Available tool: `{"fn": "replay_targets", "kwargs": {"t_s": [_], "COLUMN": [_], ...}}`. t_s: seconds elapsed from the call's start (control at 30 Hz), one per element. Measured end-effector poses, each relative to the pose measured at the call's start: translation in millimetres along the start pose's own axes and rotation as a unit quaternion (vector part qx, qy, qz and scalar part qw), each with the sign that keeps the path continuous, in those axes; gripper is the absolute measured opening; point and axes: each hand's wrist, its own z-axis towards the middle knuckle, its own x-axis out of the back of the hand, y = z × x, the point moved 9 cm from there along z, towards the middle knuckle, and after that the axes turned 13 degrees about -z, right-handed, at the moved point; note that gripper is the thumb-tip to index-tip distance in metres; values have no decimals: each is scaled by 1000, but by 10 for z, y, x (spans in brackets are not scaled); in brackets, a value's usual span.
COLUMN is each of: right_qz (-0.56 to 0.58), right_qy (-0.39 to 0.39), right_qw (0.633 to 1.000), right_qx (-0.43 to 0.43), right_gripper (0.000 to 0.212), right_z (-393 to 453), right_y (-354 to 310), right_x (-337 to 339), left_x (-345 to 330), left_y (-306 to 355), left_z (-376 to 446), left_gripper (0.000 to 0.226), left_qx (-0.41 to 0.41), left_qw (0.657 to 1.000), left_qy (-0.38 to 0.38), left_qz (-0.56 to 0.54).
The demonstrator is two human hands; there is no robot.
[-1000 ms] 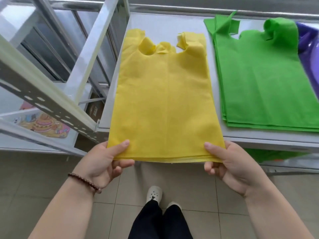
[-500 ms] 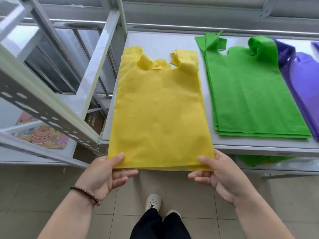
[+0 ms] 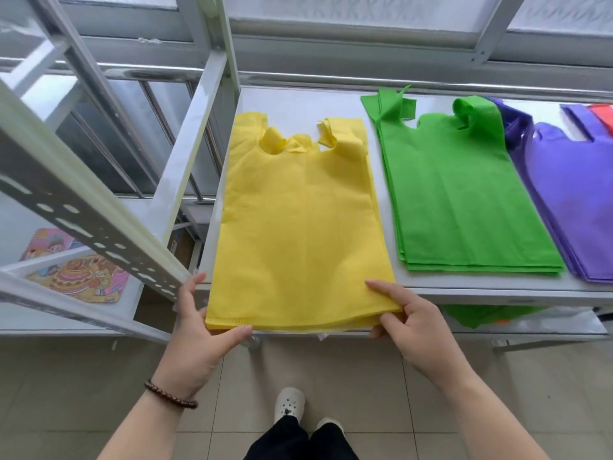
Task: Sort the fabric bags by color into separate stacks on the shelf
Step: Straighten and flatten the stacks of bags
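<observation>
The shelf is taken as the landmark throughout. At its left front corner the left hand is found, just off the front rim, with the thumb raised along the left edge of the yellow stack and the fingers slipped under the overhanging hem; a loose hold on that corner is judged, more a cupping than a firm pinch. The yellow stack is laid on the left part of the shelf, its long axis running from the front rim toward the back, handles at the back end and hem hanging slightly past the rim. The stack therefore lies straight ahead of both sets of fingers, away from the person. At the stack's other front corner the right hand is seen, forefinger laid flat on top and thumb and remaining fingers pinching the layered hem. Both hands are about equally near. Any squaring push is judged to be needed along the long axis, toward the back of the shelf. Further right on the shelf the green stack is laid parallel, apart from the yellow, and then the purple stack, its left edge meeting the green.
</observation>
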Motion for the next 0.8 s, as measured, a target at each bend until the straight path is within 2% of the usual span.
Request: {"fn": "replay_targets", "kwargs": {"t_s": [0.07, 0.2, 0.27, 0.3, 0.33, 0.4, 0.47, 0.57, 0.7, 0.8], "right_qz": [0, 0, -96, -174, -246, -322, -347, -362, -360, -365], "right_qy": [29, 79, 98, 98, 100, 113, 134, 149, 169, 181], "right_qw": [1000, 996, 988, 976, 960, 931, 909, 895, 886, 878], "right_qx": [-6, 34, 71, 85, 94, 127, 187, 215, 236, 252], "right_gripper": [46, 36, 29, 30, 31, 33, 35, 31, 26, 30], "right_z": [50, 262, 413, 473, 520, 548, 510, 484, 443, 407], "right_y": [8, -108, -153, -157, -148, -153, -193, -202, -266, -316], "right_x": [52, 190, 228, 219, 207, 192, 162, 144, 149, 187], "left_x": [-47, -123, -118, -105, -105, -251, -637, -1297, -1841, -1886], "left_y": [80, 237, 274, 302, 354, 499, 562, 518, 383, 289], "left_z": [31, 207, 314, 342, 340, 249, 102, 70, 236, 288], "left_gripper": [89, 54, 51, 55, 62, 79, 81, 70, 68, 69], "left_qx": [-33, -53, -45, -49, -68, -171, -278, -359, -398, -403], "left_qw": [999, 997, 994, 980, 951, 860, 796, 754, 715, 720], "left_qy": [-18, -26, -3, 20, 50, 97, 84, 11, -117, -179], "left_qz": [7, 55, 104, 192, 298, 470, 532, 549, 563, 536]}}
